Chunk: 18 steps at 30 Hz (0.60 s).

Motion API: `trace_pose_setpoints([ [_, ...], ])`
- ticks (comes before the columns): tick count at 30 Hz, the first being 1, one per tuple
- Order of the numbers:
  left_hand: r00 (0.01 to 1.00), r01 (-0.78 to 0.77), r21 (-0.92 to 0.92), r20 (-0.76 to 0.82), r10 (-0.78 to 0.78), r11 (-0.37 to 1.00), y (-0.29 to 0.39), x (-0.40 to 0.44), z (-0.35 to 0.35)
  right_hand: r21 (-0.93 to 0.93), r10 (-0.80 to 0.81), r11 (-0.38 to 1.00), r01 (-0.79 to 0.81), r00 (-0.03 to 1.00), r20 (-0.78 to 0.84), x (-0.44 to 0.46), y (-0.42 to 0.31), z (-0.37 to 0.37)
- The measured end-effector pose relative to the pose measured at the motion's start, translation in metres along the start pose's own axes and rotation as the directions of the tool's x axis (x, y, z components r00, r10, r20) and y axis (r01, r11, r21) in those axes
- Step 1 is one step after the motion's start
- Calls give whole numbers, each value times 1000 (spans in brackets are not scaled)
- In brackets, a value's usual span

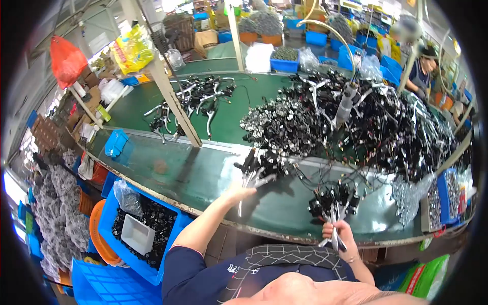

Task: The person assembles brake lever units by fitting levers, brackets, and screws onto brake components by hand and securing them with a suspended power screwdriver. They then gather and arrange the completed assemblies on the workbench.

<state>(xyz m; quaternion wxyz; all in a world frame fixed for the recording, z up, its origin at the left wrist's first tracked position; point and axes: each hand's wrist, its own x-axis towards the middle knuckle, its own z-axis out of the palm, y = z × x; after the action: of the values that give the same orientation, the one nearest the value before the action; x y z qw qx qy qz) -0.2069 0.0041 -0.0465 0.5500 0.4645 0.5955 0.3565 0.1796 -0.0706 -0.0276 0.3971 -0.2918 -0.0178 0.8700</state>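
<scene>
My left hand (241,193) is closed round the silver blades of several brake levers (264,165), whose black clamp ends point away from me over the bench. One silver blade sticks out below that hand. Closer to the front edge, on the right, my right hand (341,235) grips another bunch of brake levers (333,201) by their blades. Their black ends and thin cables fan out above the fist. Beyond both hands rises a large heap of brake levers and black and silver parts (290,122).
A smaller group of brake levers (195,101) lies on the green surface (134,104) at the back left. A post (175,101) stands between the surfaces. Blue bins (173,223) flank me on the left; bagged small parts (406,201) sit right. A co-worker (422,73) is at the far right.
</scene>
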Motion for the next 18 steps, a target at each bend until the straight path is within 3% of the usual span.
trace_pose_setpoints([
  [2, 992, -101, -24, 77, 102, 995, -5, -4, -1, -91, -42, 995, 41, 999, -17, -4, 0, 4],
  [6, 978, -175, -266, 69, 199, 948, 34, -14, -16, 134, 193, 968, -211, 972, 136, 17, -14, -28],
  [8, 968, -231, -320, 21, 251, 919, 61, 1, -34, 131, 205, 967, -218, 973, 107, 21, -17, -30],
  [10, 946, -302, -270, -205, 252, 914, 77, 36, -59, 160, 190, 967, -199, 979, 69, 24, -18, -23],
  [14, 881, -381, -231, -385, 275, 895, 105, 122, -111, 96, 216, 969, -228, 969, 122, 31, -22, -42],
  [16, 823, -428, -157, -476, 311, 890, 106, 175, -155, 93, 227, 966, -240, 965, 131, 33, -25, -49],
  [18, 716, -379, -9, -636, 287, 925, 113, 223, -213, 150, 219, 961, -230, 972, 86, 28, -21, -43],
])
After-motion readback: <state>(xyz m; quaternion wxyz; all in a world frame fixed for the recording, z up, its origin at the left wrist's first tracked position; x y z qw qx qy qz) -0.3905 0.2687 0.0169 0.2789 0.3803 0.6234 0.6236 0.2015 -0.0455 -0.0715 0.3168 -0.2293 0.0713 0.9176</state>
